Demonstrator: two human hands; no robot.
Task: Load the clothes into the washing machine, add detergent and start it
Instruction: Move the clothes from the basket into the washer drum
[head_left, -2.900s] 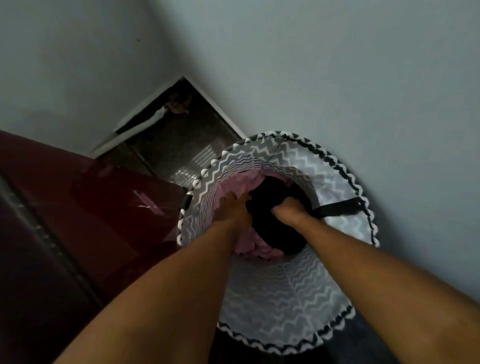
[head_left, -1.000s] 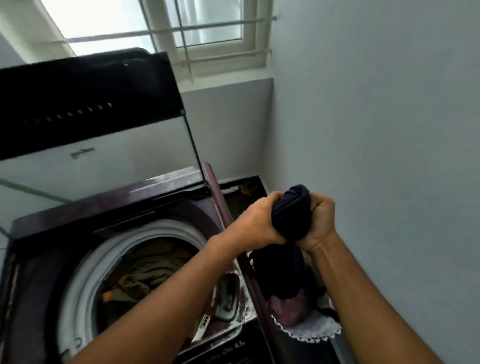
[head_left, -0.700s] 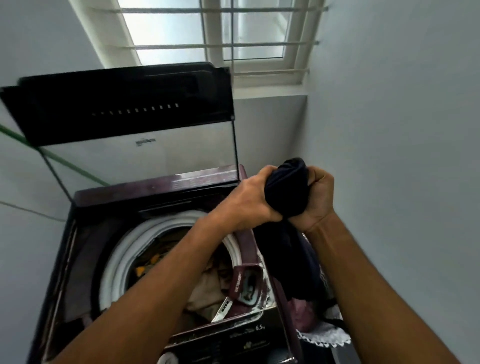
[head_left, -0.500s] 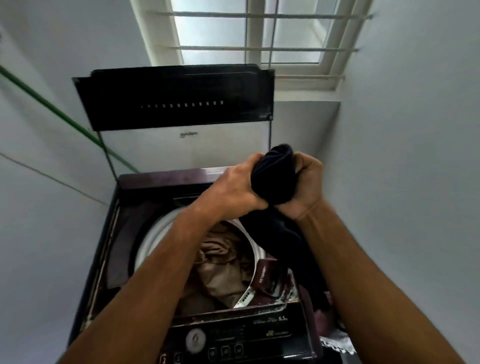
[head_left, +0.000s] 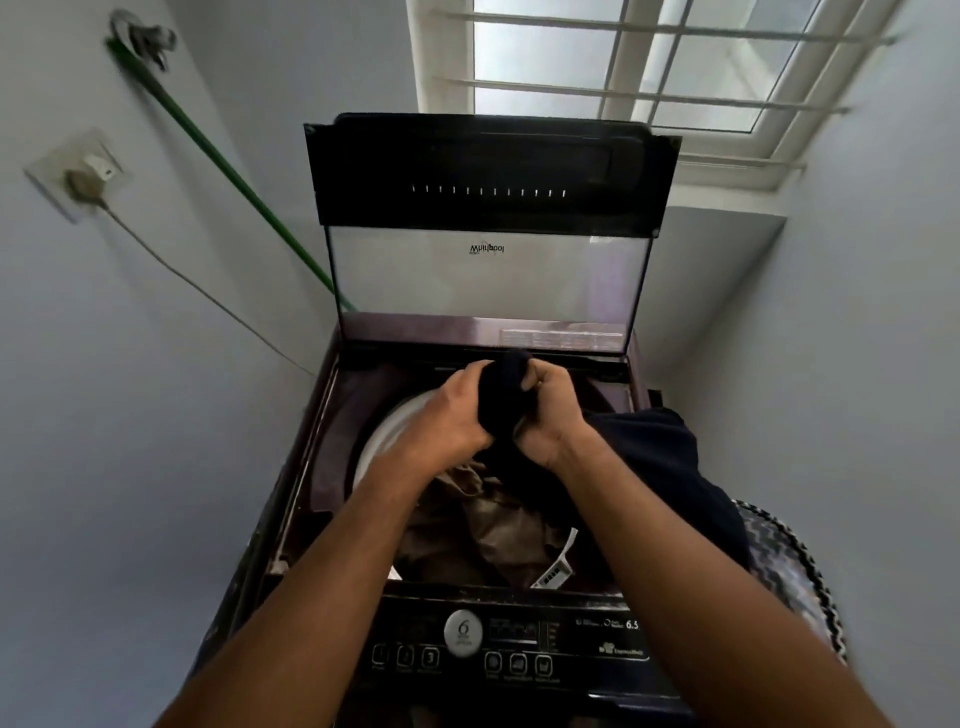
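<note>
A dark top-loading washing machine (head_left: 306, 467) stands in front of me with its glass lid (head_left: 488, 218) raised upright. Brownish clothes (head_left: 493, 525) lie inside the white-rimmed drum (head_left: 387, 426). My left hand (head_left: 449, 415) and my right hand (head_left: 550, 415) both grip a bunched dark navy garment (head_left: 506, 389) above the drum. The rest of that garment (head_left: 670, 467) trails over the machine's right side, behind my right forearm. The control panel (head_left: 509, 649) with a round dial and buttons runs along the near edge.
A zigzag-patterned laundry basket (head_left: 789, 566) stands to the right of the machine against the wall. On the left wall are a socket with a plug (head_left: 83, 179), its cable and a green hose (head_left: 228, 171). A barred window (head_left: 649, 62) is behind the lid.
Both hands lifted the dark garment out of the basket and carried it left, now over the drum. My view turned from the basket to face the machine squarely.
</note>
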